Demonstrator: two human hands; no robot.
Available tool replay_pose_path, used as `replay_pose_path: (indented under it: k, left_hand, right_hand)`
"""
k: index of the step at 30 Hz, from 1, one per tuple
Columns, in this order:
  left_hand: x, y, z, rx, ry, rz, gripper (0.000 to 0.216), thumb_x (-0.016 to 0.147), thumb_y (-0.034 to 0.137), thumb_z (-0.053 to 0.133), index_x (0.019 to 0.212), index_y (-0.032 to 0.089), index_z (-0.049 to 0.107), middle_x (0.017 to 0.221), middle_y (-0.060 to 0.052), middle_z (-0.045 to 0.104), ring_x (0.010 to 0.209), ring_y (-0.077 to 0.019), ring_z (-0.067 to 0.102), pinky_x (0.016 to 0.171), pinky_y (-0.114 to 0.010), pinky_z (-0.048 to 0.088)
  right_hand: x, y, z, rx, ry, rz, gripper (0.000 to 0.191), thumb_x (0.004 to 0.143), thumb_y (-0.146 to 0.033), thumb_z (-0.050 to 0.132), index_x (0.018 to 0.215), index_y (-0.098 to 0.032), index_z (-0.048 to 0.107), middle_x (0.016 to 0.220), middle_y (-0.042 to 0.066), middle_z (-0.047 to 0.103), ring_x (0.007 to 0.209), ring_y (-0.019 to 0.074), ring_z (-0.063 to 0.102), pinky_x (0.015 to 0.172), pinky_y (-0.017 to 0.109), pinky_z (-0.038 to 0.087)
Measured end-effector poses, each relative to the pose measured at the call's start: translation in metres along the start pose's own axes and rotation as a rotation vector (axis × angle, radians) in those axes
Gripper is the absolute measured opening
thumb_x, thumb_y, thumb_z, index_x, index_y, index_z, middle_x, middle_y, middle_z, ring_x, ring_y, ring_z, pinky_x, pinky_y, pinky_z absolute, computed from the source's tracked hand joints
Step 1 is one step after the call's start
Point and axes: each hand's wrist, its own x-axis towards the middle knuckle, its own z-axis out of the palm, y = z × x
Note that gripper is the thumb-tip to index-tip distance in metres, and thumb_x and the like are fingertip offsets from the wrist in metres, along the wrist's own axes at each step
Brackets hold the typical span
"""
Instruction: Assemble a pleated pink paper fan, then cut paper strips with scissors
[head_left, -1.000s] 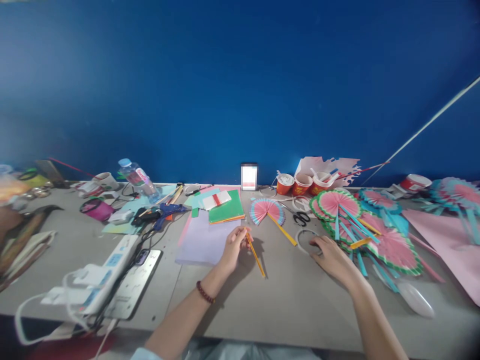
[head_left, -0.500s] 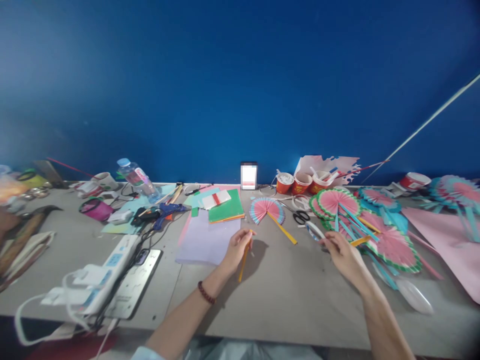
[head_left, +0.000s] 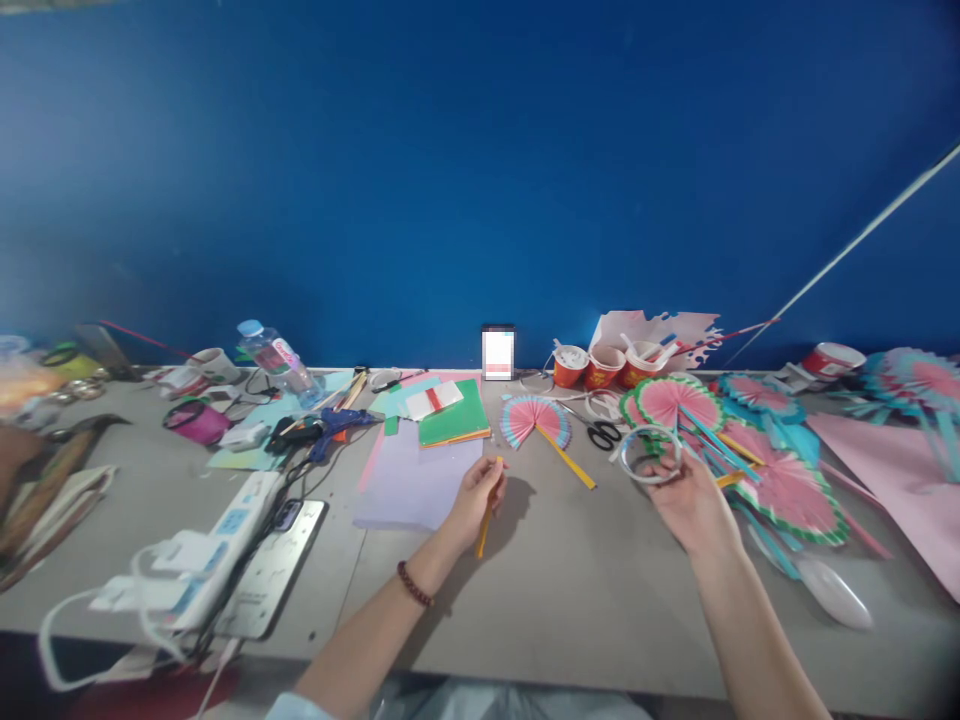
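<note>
My left hand (head_left: 477, 496) is closed round a narrow yellow paper strip (head_left: 484, 530), which hangs down below the fingers over the table. At the right, my right hand (head_left: 686, 495) holds a roll of clear tape (head_left: 627, 456) by its near edge, the ring facing me. Between and beyond the hands lies a pink and blue pleated paper fan (head_left: 534, 420) with a yellow handle strip (head_left: 570, 460). Black-handled scissors (head_left: 604, 434) rest just left of the tape roll. Pink and green pleated fans (head_left: 795, 490) are piled behind my right hand.
Purple paper (head_left: 412, 490) and a green sheet stack (head_left: 457, 415) lie left of centre. Red paper cups (head_left: 604, 367) stand along the blue wall. A phone (head_left: 274, 570), power strip (head_left: 217, 540), blue glue gun (head_left: 337, 425) and water bottle (head_left: 277, 360) occupy the left side.
My right hand has lifted and turned the tape roll, so its round face now shows. My left hand stays nearly in place with the yellow strip.
</note>
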Motion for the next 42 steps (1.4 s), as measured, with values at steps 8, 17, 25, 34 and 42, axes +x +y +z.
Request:
replay_pose_path:
  k: [8, 17, 25, 34, 42]
  left_hand:
    - [-0.005, 0.006, 0.005, 0.021, -0.040, 0.008, 0.040, 0.066, 0.049, 0.075, 0.080, 0.019, 0.053, 0.054, 0.011, 0.034, 0.041, -0.0026, 0.019, 0.039, -0.018, 0.018]
    - [-0.020, 0.038, 0.006, 0.265, 0.004, 0.363, 0.042, 0.074, 0.045, 0.071, 0.106, 0.019, 0.065, 0.061, 0.006, 0.042, 0.052, -0.0071, 0.033, 0.050, -0.021, 0.029]
    - [-0.018, 0.030, -0.002, 0.330, 0.012, 0.340, 0.058, 0.076, 0.047, 0.068, 0.125, 0.018, 0.059, 0.062, 0.006, 0.043, 0.055, -0.0078, 0.034, 0.052, -0.020, 0.032]
    - [-0.017, 0.017, -0.003, 0.501, 0.169, 0.408, 0.042, 0.074, 0.041, 0.071, 0.109, 0.018, 0.071, 0.058, 0.006, 0.042, 0.054, -0.0073, 0.035, 0.052, -0.020, 0.033]
    - [-0.018, 0.017, 0.004, 0.427, 0.228, 0.376, 0.029, 0.071, 0.037, 0.072, 0.089, 0.015, 0.073, 0.053, 0.007, 0.037, 0.049, -0.0066, 0.033, 0.048, -0.019, 0.032]
  right_hand:
    - [-0.043, -0.009, 0.042, -0.369, -0.201, -0.131, 0.029, 0.079, -0.048, 0.061, 0.089, -0.020, 0.056, 0.059, 0.000, 0.059, 0.050, 0.0142, 0.053, 0.052, 0.028, 0.046]
    - [-0.078, -0.006, 0.087, -0.744, -0.543, -0.334, 0.020, 0.091, -0.038, 0.047, 0.098, -0.021, 0.058, 0.074, 0.005, 0.067, 0.076, 0.0195, 0.063, 0.077, 0.031, 0.049]
    - [-0.074, 0.036, 0.105, -0.648, -0.592, -0.665, 0.011, 0.093, -0.026, 0.046, 0.090, -0.022, 0.056, 0.078, 0.004, 0.063, 0.078, 0.0190, 0.060, 0.074, 0.032, 0.050]
    - [-0.072, 0.051, 0.101, -0.688, -0.559, -0.785, 0.014, 0.095, -0.024, 0.043, 0.092, -0.023, 0.056, 0.078, 0.003, 0.064, 0.078, 0.0193, 0.061, 0.093, 0.040, 0.046]
    - [-0.074, 0.054, 0.099, -0.721, -0.519, -0.748, 0.011, 0.092, -0.020, 0.047, 0.090, -0.022, 0.057, 0.079, 0.003, 0.066, 0.078, 0.0184, 0.063, 0.093, 0.042, 0.048]
